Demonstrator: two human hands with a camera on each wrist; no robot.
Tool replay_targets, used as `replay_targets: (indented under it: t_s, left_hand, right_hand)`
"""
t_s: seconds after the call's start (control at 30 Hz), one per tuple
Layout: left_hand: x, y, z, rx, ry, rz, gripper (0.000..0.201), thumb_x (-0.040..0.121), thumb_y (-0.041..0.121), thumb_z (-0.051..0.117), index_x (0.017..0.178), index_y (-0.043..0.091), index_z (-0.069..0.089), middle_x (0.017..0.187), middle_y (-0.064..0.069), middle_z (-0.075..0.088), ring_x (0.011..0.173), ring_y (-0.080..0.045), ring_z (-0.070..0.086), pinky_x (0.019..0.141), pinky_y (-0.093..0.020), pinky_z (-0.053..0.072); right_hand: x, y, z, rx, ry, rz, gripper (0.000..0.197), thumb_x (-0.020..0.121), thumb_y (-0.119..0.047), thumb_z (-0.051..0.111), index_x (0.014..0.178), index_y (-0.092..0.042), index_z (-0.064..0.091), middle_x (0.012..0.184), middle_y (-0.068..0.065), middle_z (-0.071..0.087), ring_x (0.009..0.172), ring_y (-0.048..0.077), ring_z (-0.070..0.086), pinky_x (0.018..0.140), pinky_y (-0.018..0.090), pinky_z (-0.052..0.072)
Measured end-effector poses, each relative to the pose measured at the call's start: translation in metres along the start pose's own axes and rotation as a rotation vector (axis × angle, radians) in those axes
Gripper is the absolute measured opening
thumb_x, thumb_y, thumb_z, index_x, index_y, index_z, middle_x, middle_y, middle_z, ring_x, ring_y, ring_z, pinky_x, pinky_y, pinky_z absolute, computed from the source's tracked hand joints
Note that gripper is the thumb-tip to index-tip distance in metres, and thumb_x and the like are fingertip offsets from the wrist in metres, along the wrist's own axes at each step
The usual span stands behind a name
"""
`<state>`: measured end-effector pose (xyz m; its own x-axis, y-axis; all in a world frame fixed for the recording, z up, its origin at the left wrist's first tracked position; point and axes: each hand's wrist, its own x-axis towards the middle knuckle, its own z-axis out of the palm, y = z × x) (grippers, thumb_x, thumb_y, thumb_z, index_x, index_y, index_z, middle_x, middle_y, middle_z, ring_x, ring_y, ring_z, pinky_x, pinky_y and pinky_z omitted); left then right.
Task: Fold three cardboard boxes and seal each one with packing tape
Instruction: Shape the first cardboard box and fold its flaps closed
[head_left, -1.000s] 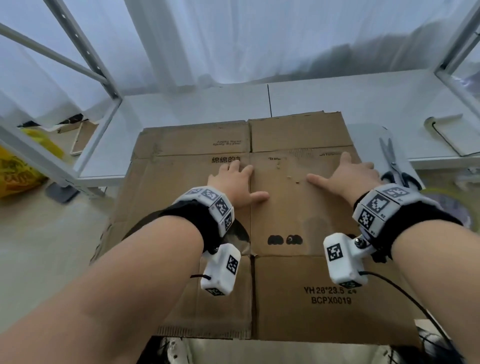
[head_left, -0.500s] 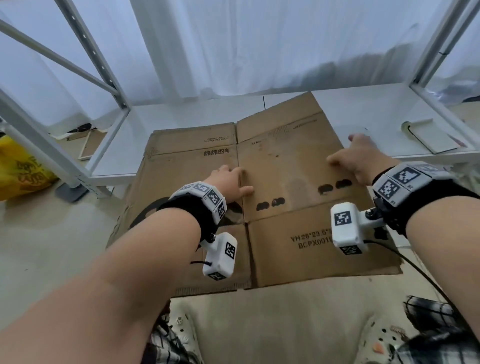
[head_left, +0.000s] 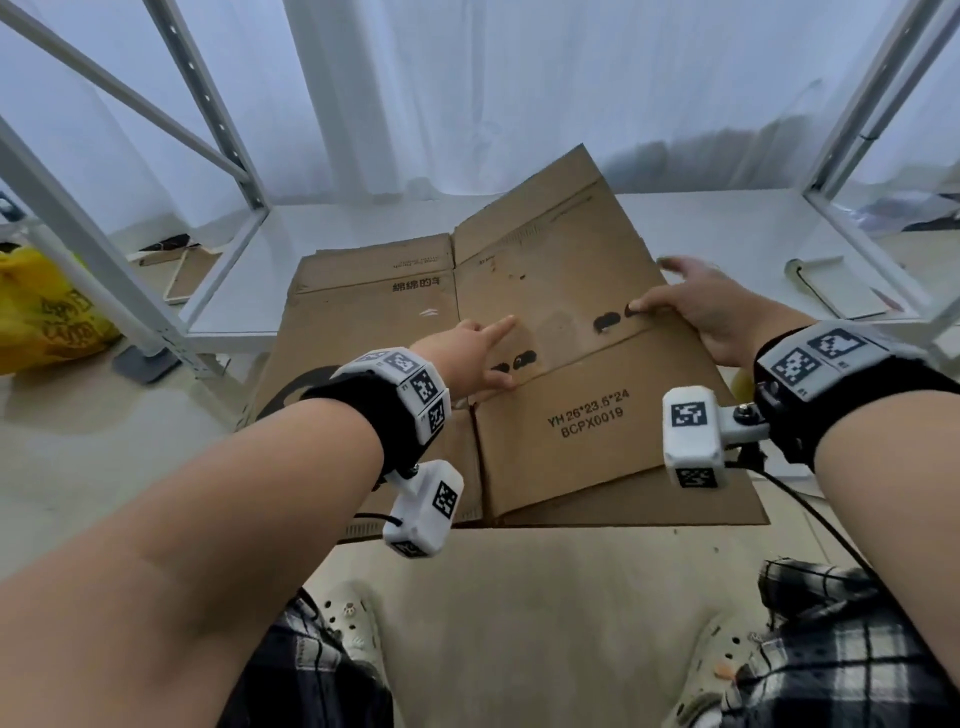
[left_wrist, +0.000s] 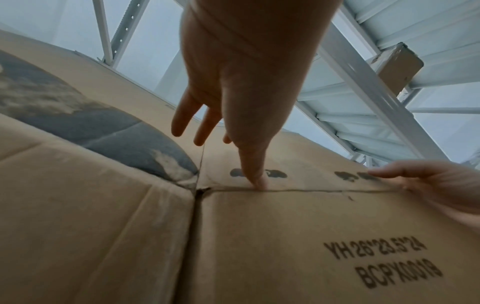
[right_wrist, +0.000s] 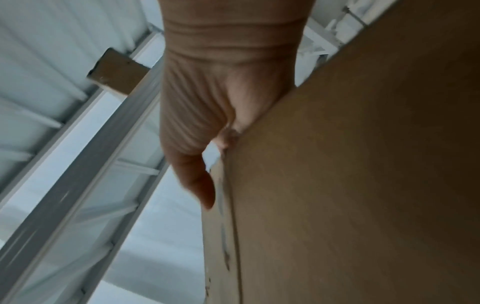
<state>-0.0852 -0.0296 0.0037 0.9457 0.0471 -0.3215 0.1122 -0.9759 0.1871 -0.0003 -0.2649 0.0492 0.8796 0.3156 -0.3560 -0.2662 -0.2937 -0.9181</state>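
Observation:
A flattened brown cardboard box (head_left: 561, 322) printed "YH 26*23.5*24" lies half on the floor, half on a low white shelf. Its right half is raised off the layer beneath. My right hand (head_left: 696, 306) grips that half's right edge, thumb on top by the black marks. In the right wrist view the right hand (right_wrist: 207, 123) wraps the cardboard's edge (right_wrist: 350, 185). My left hand (head_left: 467, 353) lies with straight fingers on the box next to the centre fold. In the left wrist view the thumb (left_wrist: 254, 168) presses the flap crease of the box (left_wrist: 285, 236). No tape is in view.
White metal rack posts (head_left: 218, 119) stand left and right of the box. A yellow bag (head_left: 41, 317) sits on the floor at left. A flat white item (head_left: 831, 286) lies on the shelf board at right. My feet in pale clogs (head_left: 353, 618) stand just before the box.
My right hand slid from the panel's middle to its right edge and lifted that half up. The left hand shifted back towards the centre crease. The scissors went out of view.

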Motion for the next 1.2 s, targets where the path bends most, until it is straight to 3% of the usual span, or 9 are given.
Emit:
replay_targets:
  t_s: [0.1, 0.3, 0.43, 0.57, 0.73, 0.87, 0.93, 1.0, 1.2]
  left_hand:
    - [-0.001, 0.000, -0.006, -0.025, 0.095, -0.002, 0.064, 0.098, 0.045, 0.041, 0.153, 0.031, 0.010, 0.151, -0.011, 0.032, 0.132, -0.030, 0.042, 0.109, -0.044, 0.035]
    - [-0.007, 0.005, -0.022, -0.113, -0.031, 0.131, 0.086, 0.080, 0.072, 0.047, 0.151, 0.040, 0.012, 0.156, -0.006, 0.017, 0.138, -0.028, 0.032, 0.112, -0.039, 0.028]
    - [-0.018, 0.011, -0.039, -0.015, 0.026, 0.201, 0.120, 0.063, 0.076, 0.064, 0.150, 0.038, -0.009, 0.160, -0.002, -0.009, 0.147, -0.028, -0.003, 0.118, -0.050, 0.011]
    - [-0.026, 0.007, -0.031, 0.186, 0.091, 0.225, 0.134, 0.060, 0.070, 0.073, 0.143, 0.040, -0.027, 0.157, -0.003, -0.025, 0.145, -0.025, -0.017, 0.117, -0.055, 0.003]
    - [-0.032, -0.005, -0.012, 0.331, 0.112, 0.168, 0.118, 0.077, 0.053, 0.070, 0.147, 0.033, -0.022, 0.159, -0.011, -0.012, 0.147, -0.030, 0.004, 0.118, -0.049, 0.016]
    - [-0.037, -0.008, -0.012, 0.392, 0.007, 0.263, 0.092, 0.088, 0.037, 0.062, 0.152, 0.027, -0.003, 0.159, -0.008, 0.013, 0.138, -0.025, 0.035, 0.107, -0.039, 0.039]
    - [-0.037, -0.008, -0.018, 0.399, -0.029, 0.308, 0.078, 0.092, 0.026, 0.058, 0.153, 0.026, 0.009, 0.150, -0.007, 0.037, 0.121, -0.024, 0.052, 0.098, -0.037, 0.046]
    - [-0.037, -0.007, -0.024, 0.418, -0.018, 0.310, 0.067, 0.094, 0.022, 0.052, 0.151, 0.026, 0.019, 0.132, -0.009, 0.054, 0.108, -0.025, 0.058, 0.091, -0.036, 0.048]
    - [-0.031, 0.000, -0.030, 0.533, 0.078, 0.367, 0.037, 0.097, 0.016, 0.038, 0.134, 0.017, 0.045, 0.110, -0.006, 0.065, 0.090, -0.023, 0.064, 0.079, -0.035, 0.053]
  right_hand:
    - [-0.007, -0.002, 0.005, -0.065, -0.063, 0.015, 0.035, 0.089, 0.000, 0.058, 0.123, -0.009, 0.053, 0.096, 0.011, 0.065, 0.079, 0.023, 0.065, 0.061, 0.036, 0.060]
    - [0.002, -0.009, 0.013, -0.095, 0.272, -0.292, 0.041, 0.087, -0.008, 0.067, 0.127, -0.009, 0.056, 0.097, 0.009, 0.065, 0.076, 0.019, 0.064, 0.073, 0.033, 0.057]
    - [0.000, -0.024, 0.028, 0.025, 0.328, -0.394, 0.017, 0.089, -0.009, 0.064, 0.102, -0.019, 0.065, 0.095, 0.009, 0.069, 0.079, 0.020, 0.066, 0.078, 0.036, 0.058]
    - [0.001, -0.031, 0.047, 0.200, 0.414, -0.392, 0.016, 0.091, -0.011, 0.059, 0.093, -0.024, 0.067, 0.091, 0.001, 0.069, 0.082, 0.019, 0.066, 0.078, 0.038, 0.059]
    - [0.008, -0.020, 0.047, 0.259, 0.388, -0.181, 0.022, 0.088, -0.004, 0.052, 0.089, -0.019, 0.068, 0.101, 0.015, 0.070, 0.089, 0.032, 0.064, 0.083, 0.050, 0.056]
    - [0.016, -0.001, 0.038, 0.113, 0.324, 0.031, 0.020, 0.090, 0.006, 0.046, 0.081, -0.010, 0.053, 0.108, 0.025, 0.063, 0.071, 0.026, 0.054, 0.061, 0.032, 0.052]
    - [0.012, 0.002, 0.039, -0.016, 0.268, 0.093, 0.019, 0.091, 0.011, 0.047, 0.083, -0.006, 0.053, 0.098, 0.020, 0.061, 0.076, 0.026, 0.053, 0.080, 0.042, 0.055]
    - [0.012, 0.006, 0.040, -0.222, 0.193, 0.146, 0.020, 0.090, 0.009, 0.051, 0.108, 0.006, 0.059, 0.112, 0.025, 0.060, 0.098, 0.033, 0.058, 0.097, 0.044, 0.049]
    - [0.001, 0.004, 0.051, -0.684, 0.062, 0.162, 0.050, 0.094, -0.017, 0.058, 0.135, 0.009, 0.042, 0.137, 0.023, 0.048, 0.125, 0.036, 0.047, 0.101, 0.040, 0.041]
